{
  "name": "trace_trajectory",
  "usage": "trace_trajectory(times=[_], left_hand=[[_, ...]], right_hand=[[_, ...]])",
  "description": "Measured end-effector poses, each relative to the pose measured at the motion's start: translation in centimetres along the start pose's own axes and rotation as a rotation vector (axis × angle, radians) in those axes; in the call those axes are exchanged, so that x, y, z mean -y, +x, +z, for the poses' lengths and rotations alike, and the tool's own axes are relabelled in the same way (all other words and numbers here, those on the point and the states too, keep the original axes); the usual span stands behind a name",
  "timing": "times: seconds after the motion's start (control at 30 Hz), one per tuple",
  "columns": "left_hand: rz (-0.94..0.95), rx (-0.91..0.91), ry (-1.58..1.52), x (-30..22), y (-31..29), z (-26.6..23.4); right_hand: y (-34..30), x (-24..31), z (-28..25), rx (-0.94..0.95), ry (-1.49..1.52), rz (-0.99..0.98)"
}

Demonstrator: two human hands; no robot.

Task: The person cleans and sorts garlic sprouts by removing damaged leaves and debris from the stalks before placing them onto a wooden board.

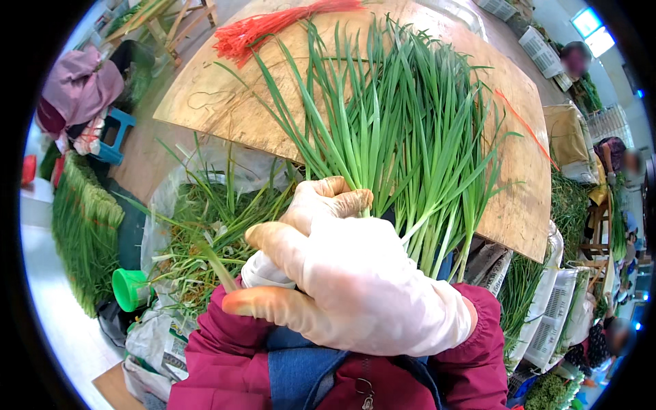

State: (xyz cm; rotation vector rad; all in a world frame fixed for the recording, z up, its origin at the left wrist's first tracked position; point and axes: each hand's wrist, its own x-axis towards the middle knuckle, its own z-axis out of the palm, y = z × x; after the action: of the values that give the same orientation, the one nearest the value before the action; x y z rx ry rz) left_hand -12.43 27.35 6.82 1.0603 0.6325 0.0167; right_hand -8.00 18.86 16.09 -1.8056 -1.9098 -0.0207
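Note:
My left hand, in a pale stained glove, is closed round the lower stems of a small bunch of garlic chives. Its leaves fan outward over the wooden board. Nearer to me, my gloved right hand reaches leftward across my left wrist, thumb and forefinger spread apart. A single pale green stalk shows by its thumb tip; whether they touch I cannot tell. To the right of the held bunch lies a larger heap of garlic chives, pale stem ends toward me. My right hand covers part of the left.
Red ties lie at the board's far edge, one strip at its right. Trimmings fill a plastic-lined container at left, beside a green cup. Bundled chives and a blue stool stand farther left.

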Motion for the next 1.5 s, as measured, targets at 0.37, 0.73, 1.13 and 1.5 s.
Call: trace_trajectory(times=[0.37,0.73,1.13,1.5], left_hand=[[0.081,0.117,0.043,-1.2,-1.8,0.7],[0.126,0.009,-0.149,-1.3,-1.2,0.4],[0.174,-0.033,-0.021,-1.7,-1.1,1.1],[-0.072,0.325,-0.133,-0.4,-2.8,0.0]], right_hand=[[-3.1,-7.3,2.4,-0.24,1.179,1.109],[-5.4,-3.5,0.9,0.053,0.989,1.179],[-5.9,-2.6,1.7,-0.183,0.206,0.539],[-5.5,-3.5,1.2,-0.293,1.167,1.188]])
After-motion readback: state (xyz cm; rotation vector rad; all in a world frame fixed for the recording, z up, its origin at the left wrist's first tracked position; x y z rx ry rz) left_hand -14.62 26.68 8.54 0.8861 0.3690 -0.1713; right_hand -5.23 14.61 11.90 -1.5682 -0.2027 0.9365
